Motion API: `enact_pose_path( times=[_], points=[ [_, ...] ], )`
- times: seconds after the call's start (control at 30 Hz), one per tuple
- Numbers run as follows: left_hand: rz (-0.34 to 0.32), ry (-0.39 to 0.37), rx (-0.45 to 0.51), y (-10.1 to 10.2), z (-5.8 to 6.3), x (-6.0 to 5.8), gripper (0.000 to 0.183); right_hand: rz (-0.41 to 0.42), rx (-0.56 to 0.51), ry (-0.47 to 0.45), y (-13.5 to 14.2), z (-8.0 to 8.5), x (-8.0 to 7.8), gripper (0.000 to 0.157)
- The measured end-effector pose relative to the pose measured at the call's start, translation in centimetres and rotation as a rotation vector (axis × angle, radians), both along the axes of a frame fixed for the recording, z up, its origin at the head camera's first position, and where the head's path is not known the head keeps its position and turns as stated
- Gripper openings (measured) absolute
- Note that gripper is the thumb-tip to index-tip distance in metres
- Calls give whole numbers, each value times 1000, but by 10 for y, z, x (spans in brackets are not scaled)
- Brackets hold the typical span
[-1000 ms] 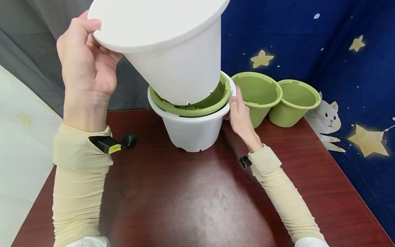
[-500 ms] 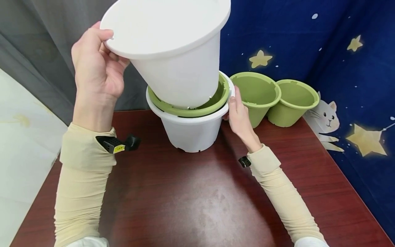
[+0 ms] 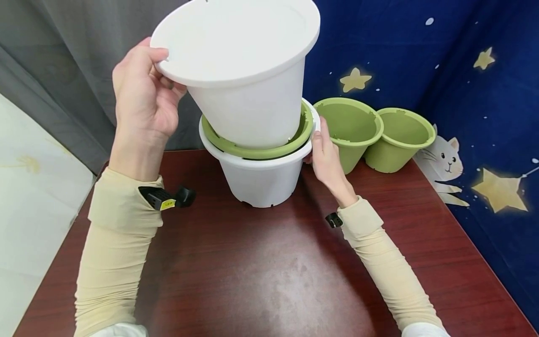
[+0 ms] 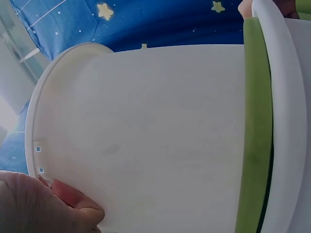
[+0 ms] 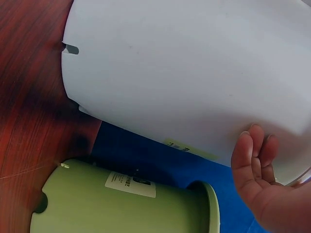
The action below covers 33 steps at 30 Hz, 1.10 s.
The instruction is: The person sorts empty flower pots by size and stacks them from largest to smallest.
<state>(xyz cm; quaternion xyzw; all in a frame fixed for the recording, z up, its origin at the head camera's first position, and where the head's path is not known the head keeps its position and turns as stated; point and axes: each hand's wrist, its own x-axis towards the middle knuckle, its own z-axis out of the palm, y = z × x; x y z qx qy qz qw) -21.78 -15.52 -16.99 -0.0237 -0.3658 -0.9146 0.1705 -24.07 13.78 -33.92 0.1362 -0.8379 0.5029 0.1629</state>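
Observation:
By its rim my left hand point(image 3: 145, 93) grips a white plant pot point(image 3: 252, 105), thumb over the edge and fingers beneath. That pot leans slightly toward the left hand, its lower part inside a green pot point(image 3: 269, 153). The green pot sits nested in a second white pot point(image 3: 261, 182) standing on the table. At the lower white pot's right rim, my right hand point(image 3: 326, 154) holds on; in the right wrist view its curled fingertips point(image 5: 255, 133) lie against the outer wall. The upper pot's base is hidden inside the green one.
Two more green pots point(image 3: 353, 122) point(image 3: 400, 128) stand side by side to the right of the stack. The dark red table point(image 3: 252, 262) meets a grey curtain and a blue star-patterned curtain point(image 3: 391, 47) behind.
The left hand has moved right and down with the upper white pot, which has sunk deeper into the green pot. The right hand stays at the lower rim.

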Motion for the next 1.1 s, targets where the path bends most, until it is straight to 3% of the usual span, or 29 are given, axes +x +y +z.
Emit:
enact_pose_path(
  times=[0.4,1.1],
  points=[
    [-22,-15,-44,5,-5,1,23,-12,13,-10,0,1,1,59],
    [-11,-118,-128,17,-18,-1,28,-12,22,-11,2,2,2,58]
  ],
)
